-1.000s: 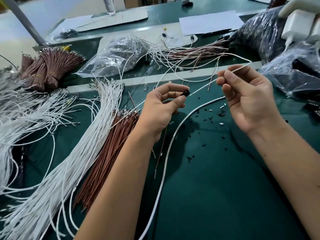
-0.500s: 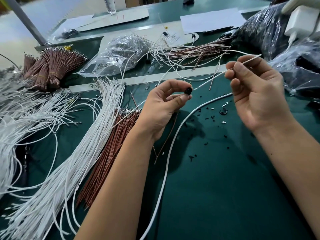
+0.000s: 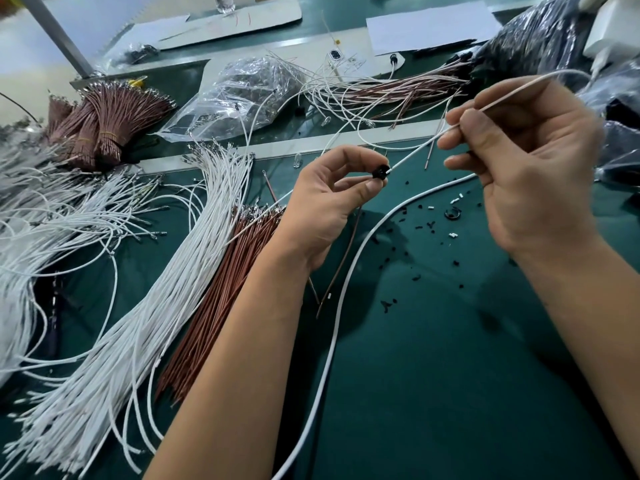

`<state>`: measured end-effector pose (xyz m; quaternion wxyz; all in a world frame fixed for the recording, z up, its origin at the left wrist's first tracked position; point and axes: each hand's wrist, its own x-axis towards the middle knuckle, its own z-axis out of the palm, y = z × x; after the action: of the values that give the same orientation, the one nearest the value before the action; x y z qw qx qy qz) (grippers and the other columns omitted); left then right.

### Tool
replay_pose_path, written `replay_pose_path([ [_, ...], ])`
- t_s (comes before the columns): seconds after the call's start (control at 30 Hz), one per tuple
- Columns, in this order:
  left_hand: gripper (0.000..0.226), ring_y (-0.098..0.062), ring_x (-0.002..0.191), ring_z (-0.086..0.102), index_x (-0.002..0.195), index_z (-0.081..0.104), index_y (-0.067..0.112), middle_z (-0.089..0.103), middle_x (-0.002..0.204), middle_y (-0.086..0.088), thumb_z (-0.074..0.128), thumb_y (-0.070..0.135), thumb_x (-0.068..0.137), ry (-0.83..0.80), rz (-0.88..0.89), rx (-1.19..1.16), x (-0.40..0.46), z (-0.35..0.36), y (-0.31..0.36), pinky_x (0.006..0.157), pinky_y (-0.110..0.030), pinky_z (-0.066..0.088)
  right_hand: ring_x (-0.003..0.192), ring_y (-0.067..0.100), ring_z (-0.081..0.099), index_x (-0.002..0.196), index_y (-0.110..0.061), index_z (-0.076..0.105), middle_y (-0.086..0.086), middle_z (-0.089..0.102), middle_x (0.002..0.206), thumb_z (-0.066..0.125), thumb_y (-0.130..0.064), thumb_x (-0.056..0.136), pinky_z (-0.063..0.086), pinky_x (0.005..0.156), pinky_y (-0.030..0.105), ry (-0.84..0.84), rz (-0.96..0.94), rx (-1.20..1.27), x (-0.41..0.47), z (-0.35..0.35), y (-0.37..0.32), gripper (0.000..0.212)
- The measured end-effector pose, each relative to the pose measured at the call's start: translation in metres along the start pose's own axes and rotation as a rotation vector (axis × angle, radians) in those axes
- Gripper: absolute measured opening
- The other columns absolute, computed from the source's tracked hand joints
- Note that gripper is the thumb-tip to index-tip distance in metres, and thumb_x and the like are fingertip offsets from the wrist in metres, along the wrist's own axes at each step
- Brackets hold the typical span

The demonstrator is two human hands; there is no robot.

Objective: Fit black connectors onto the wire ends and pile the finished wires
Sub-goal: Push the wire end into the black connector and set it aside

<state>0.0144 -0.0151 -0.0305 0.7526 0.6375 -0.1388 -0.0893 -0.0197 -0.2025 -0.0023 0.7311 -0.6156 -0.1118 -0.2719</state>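
Note:
My left hand pinches a small black connector between thumb and fingertips, above the green table. A thin white wire runs from the connector up to my right hand, which pinches it between thumb and forefinger. The wire's end meets the connector. A brown wire hangs below my left hand. A mixed pile of white and brown wires lies at the back, behind a grey strip.
Loose white wires and brown wires fan out at the left. Tied brown bundles and a clear plastic bag sit behind them. A thick white cable crosses the mat. Small black bits are scattered. Black bags stand at right.
My right hand has moved up and to the right, drawing the white wire taut. My left hand turned the connector, and the brown wire swung with it.

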Motion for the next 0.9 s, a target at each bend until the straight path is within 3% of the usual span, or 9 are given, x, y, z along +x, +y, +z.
replay_pose_path([
  [0.27,0.025,-0.026,0.099,0.064,0.097,0.068,0.013,0.069,0.103,-0.004,0.066,-0.01,0.089,0.007,0.011,0.057,0.0,-0.001,-0.001,0.1,-0.036,0.051,0.074,0.03,0.075,0.105,0.013,0.061,0.02,0.072,0.092,0.068,0.0,0.097,0.061,0.06,0.035,-0.049,-0.169,-0.204,-0.005,0.005,0.0,0.017],
  [0.47,0.024,-0.025,0.097,0.064,0.099,0.069,0.013,0.07,0.102,-0.005,0.067,-0.009,0.089,0.004,0.015,0.08,0.001,-0.001,-0.001,0.097,-0.034,0.052,0.076,0.03,0.075,0.105,0.012,0.062,0.021,0.071,0.094,0.068,0.0,0.098,0.061,0.061,0.035,-0.066,-0.237,-0.254,-0.007,0.006,-0.002,0.016],
  [0.73,0.022,-0.019,0.091,0.064,0.1,0.071,0.014,0.071,0.097,-0.003,0.069,-0.006,0.089,-0.004,0.01,0.113,0.0,-0.001,-0.002,0.094,-0.035,0.052,0.075,0.027,0.075,0.104,0.003,0.061,0.022,0.07,0.092,0.069,-0.005,0.098,0.06,0.059,0.032,-0.119,-0.206,-0.238,-0.008,0.005,0.004,0.013],
  [0.9,0.019,-0.017,0.087,0.065,0.106,0.071,0.009,0.069,0.092,-0.007,0.066,-0.004,0.092,-0.028,-0.021,0.053,-0.001,-0.002,0.0,0.093,-0.036,0.053,0.071,0.022,0.075,0.098,0.002,0.069,0.013,0.072,0.085,0.073,-0.009,0.096,0.06,0.054,0.031,-0.147,-0.06,-0.316,-0.006,0.002,0.017,0.012],
])
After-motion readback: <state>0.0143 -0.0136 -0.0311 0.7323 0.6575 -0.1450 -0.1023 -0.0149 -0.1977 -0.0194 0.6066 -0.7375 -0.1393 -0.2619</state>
